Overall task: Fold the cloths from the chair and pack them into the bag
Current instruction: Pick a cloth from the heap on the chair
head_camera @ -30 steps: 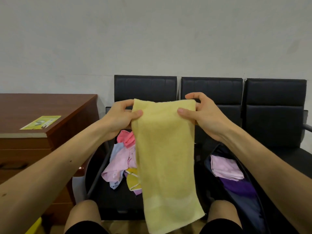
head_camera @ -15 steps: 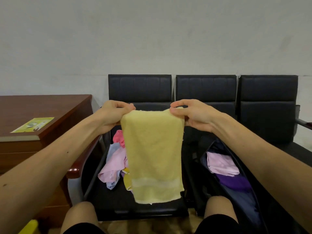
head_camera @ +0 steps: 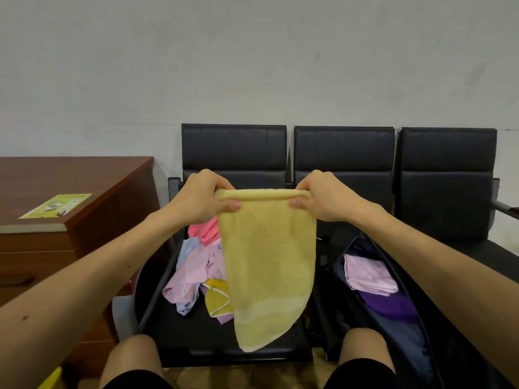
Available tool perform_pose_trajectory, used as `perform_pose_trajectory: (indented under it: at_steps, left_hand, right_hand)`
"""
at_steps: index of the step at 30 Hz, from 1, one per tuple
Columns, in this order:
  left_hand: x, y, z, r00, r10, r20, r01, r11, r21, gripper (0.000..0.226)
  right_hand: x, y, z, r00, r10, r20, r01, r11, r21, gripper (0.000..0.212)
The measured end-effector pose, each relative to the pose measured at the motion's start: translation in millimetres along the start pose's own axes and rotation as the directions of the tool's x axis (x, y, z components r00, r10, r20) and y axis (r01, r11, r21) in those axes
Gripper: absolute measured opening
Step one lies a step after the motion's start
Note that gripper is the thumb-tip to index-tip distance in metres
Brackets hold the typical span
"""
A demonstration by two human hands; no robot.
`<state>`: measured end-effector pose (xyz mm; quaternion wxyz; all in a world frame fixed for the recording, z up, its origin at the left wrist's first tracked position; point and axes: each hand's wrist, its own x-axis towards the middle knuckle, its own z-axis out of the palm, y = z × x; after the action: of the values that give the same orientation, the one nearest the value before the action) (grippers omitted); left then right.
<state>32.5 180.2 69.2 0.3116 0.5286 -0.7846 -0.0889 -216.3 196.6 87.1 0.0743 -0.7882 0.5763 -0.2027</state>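
Towel (head_camera: pixel 269 262) hangs between left hand (head_camera: pixel 205 198) and right hand (head_camera: pixel 325 197), each pinching a top corner. Below the left hand, cloths (head_camera: pixel 193 270) lie piled on the chair (head_camera: pixel 179 329). Below the right, the bag (head_camera: pixel 401 339) holds folded ones.

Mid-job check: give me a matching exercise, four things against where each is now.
Things:
1. pale yellow terry towel
2. folded light pink cloth
3. crumpled coral pink cloth
4. yellow-green paper leaflet

Places:
A. on the brown wooden desk
B. held by left hand and right hand
C. in the dark open bag
D. piled on the black chair seat

Pairs: 1-B, 2-C, 3-D, 4-A
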Motion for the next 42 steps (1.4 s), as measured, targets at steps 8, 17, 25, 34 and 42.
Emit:
perform_pose_trajectory:
  at_steps: [8, 17, 25, 34, 42]
  left_hand:
    - [1, -1, 7, 0.994, 0.051, -0.093, -0.048, 0.998, 0.037, 0.015]
    - [-1, 9, 9, 0.97, -0.059, -0.236, -0.084, 0.829, -0.552, 0.025]
    - [16, 49, 6, 0.852, 0.002, -0.523, -0.239, 0.891, -0.386, 0.022]
    - [22, 48, -11, 0.804, -0.074, -0.591, -0.182, 0.914, -0.362, 0.019]
    - [18, -9, -2, 0.926, -0.135, -0.351, 0.143, 0.99, -0.006, 0.03]
  right_hand:
    - [-4, 3, 1, 0.993, -0.018, -0.118, 0.006, 0.995, -0.101, 0.029]
    - [-14, 1, -18, 0.995, 0.054, -0.081, -0.019, 0.925, 0.379, 0.024]
    - [-37, 0, 52, 0.995, 0.099, 0.002, -0.014, 0.127, 0.992, 0.081]
    - [-56, -15, 105, 0.954, -0.121, 0.273, -0.269, 0.051, 0.962, 0.058]
    - [-63, -21, 60, 0.965, -0.059, 0.256, -0.261, -0.108, 0.959, 0.053]
